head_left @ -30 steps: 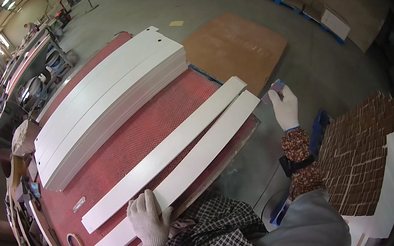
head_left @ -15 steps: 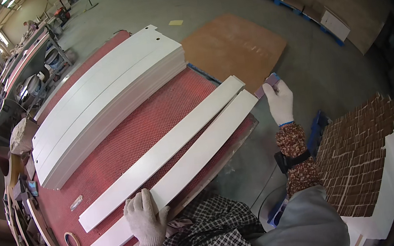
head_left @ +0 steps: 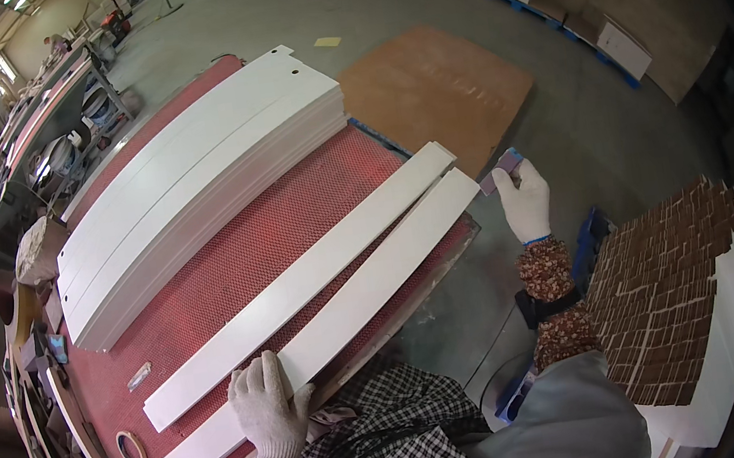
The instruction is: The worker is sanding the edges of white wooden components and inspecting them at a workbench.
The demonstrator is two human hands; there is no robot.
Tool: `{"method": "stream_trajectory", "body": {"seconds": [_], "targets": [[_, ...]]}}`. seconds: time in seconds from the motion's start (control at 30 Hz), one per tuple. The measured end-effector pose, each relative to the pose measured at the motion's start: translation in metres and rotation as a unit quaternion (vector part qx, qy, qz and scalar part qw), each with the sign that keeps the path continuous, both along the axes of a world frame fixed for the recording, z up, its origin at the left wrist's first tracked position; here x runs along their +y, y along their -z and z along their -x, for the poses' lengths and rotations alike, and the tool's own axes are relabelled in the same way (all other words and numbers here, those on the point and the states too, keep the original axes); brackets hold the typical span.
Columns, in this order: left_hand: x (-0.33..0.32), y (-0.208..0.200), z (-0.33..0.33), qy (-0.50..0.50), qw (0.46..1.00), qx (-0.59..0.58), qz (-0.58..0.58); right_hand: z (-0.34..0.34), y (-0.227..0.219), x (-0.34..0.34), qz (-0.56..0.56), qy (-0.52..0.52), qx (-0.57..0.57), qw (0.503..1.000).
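Observation:
Two long white boards lie slantwise, side by side, on a red mesh-topped table (head_left: 259, 252). My gloved left hand (head_left: 268, 409) grips the near white board (head_left: 375, 288) by its lower left part, fingers over its top and thumb at the near edge. Alongside, the far white board (head_left: 300, 284) is untouched. At the other end, my gloved right hand (head_left: 526, 201) is closed on a purple-grey sanding block (head_left: 500, 171), with some blue at its top. The block is at the end of the near board; whether it touches cannot be told.
A stack of white panels (head_left: 193, 178) stands at the table's far side. Tape rolls (head_left: 133, 450) lie at the left corner. Stacked white boards with brown edges (head_left: 664, 301) rise to my right. A brown sheet (head_left: 437, 90) lies on the floor beyond.
My right hand and the sanding block have shifted slightly toward me, at the near board's end. My left hand keeps its hold on the board.

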State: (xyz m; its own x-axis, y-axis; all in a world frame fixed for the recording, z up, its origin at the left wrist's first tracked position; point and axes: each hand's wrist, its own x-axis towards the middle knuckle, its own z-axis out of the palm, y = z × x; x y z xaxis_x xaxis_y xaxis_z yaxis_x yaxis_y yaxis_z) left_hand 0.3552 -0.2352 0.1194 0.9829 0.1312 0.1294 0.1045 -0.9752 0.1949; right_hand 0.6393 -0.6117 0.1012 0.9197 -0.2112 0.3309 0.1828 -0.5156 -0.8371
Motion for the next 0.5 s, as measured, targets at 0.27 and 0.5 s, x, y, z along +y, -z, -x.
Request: {"method": "stream_trajectory", "body": {"seconds": [0.27, 0.5], "targets": [[0.005, 0.0, -0.002, 0.006, 1.0, -0.005, -0.004, 0.001, -0.001, -0.005, -0.051, -0.012, 0.011, 0.999], [0.003, -0.003, -0.002, 0.0, 1.0, -0.001, -0.012, 0.002, -0.014, -0.007, 0.058, -0.025, 0.041, 0.997]]}}
